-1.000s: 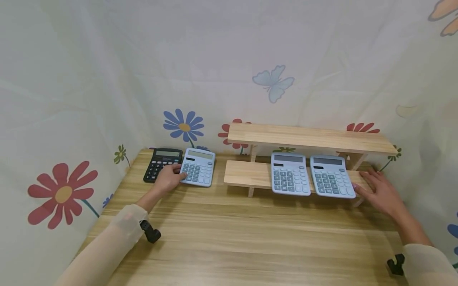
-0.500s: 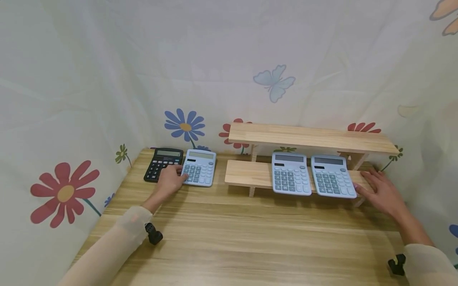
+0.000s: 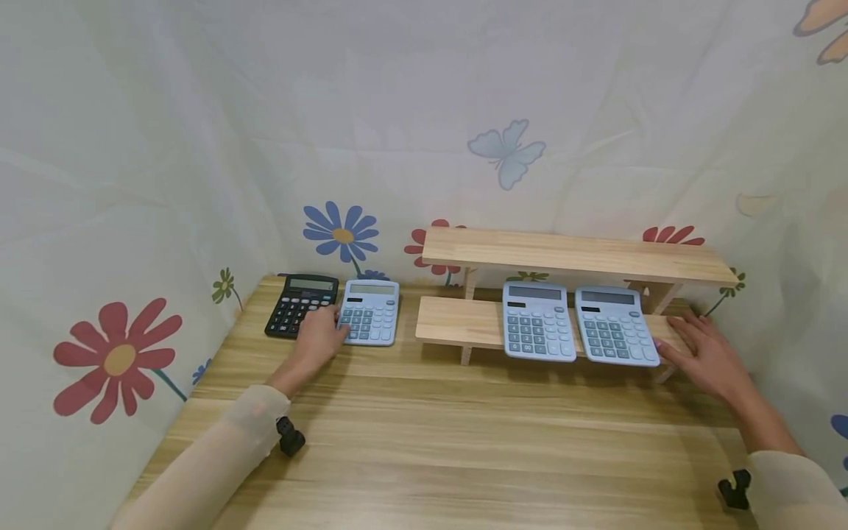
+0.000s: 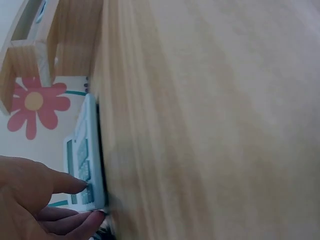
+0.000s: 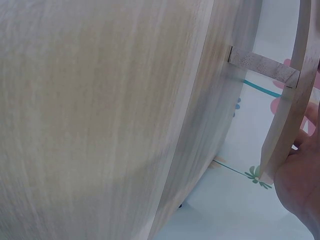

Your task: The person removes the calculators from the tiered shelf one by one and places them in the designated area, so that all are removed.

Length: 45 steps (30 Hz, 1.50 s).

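"Where are the hands?"

"Left of the two-tier wooden shelf [image 3: 570, 254], past the black calculator [image 3: 289, 308] on the desk [image 3: 464, 434], the left hand [image 3: 318, 344] pinches the pale blue calculator [image 3: 375, 315] by its near-left edge. At the shelf's right end the right hand [image 3: 709, 361] rests, fingers relaxed."

"Doing it well?"

"Grip lightly, I'd say, sparing the keys."

"Changes?"

"Against a second ago, that calculator sits slightly squarer; the shelf's two blue calculators [image 3: 539, 324] look unmoved."

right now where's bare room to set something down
Bare: upper shelf; lower shelf left of its two calculators; tabletop between sleeves. Crowded: back left, with black calculator, light blue calculator, left hand; lower shelf's right end, by right hand.
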Tool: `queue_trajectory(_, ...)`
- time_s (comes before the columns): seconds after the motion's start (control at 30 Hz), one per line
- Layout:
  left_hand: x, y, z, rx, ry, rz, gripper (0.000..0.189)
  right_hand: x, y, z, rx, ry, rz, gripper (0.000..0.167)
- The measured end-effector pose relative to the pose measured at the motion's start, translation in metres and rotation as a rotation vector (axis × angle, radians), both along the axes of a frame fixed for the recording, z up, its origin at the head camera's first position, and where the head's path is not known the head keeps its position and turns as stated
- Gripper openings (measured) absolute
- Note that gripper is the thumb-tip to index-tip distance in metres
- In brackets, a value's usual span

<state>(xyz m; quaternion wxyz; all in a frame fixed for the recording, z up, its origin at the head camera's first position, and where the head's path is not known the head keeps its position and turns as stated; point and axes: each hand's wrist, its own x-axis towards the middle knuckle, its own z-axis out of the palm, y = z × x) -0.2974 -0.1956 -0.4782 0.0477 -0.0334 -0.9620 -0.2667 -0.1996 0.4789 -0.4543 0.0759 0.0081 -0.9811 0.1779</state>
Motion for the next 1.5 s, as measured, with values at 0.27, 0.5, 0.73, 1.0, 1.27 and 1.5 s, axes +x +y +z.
queue_trajectory(0.27, 0.009, 0.004, 0.039, -0.011, -0.006, -0.084, 0.056, 0.0, -0.002, 0.005, 0.002, -0.007, -0.003, 0.083)
queue_trajectory(0.5, 0.037, 0.044, 0.08, 0.112, 0.079, -0.236, 0.055, -0.001, 0.0, 0.003, 0.007, -0.028, -0.004, 0.083)
queue_trajectory(0.73, 0.071, 0.097, 0.088, 0.343, 0.021, -0.398, 0.052, 0.0, 0.002, -0.004, 0.0, -0.029, 0.001, 0.082)
queue_trajectory(1.0, 0.081, 0.142, 0.077, 0.635, -0.183, -0.453, 0.059, -0.001, 0.002, -0.001, -0.005, -0.008, 0.012, 0.081)
queue_trajectory(1.27, 0.08, 0.177, 0.055, 0.735, -0.308, -0.472, 0.066, -0.002, 0.003, -0.001, 0.007, -0.011, 0.016, 0.082)
queue_trajectory(1.5, 0.083, 0.203, 0.047, 0.673, -0.381, -0.453, 0.067, -0.002, 0.003, -0.002, 0.002, -0.011, 0.013, 0.081)
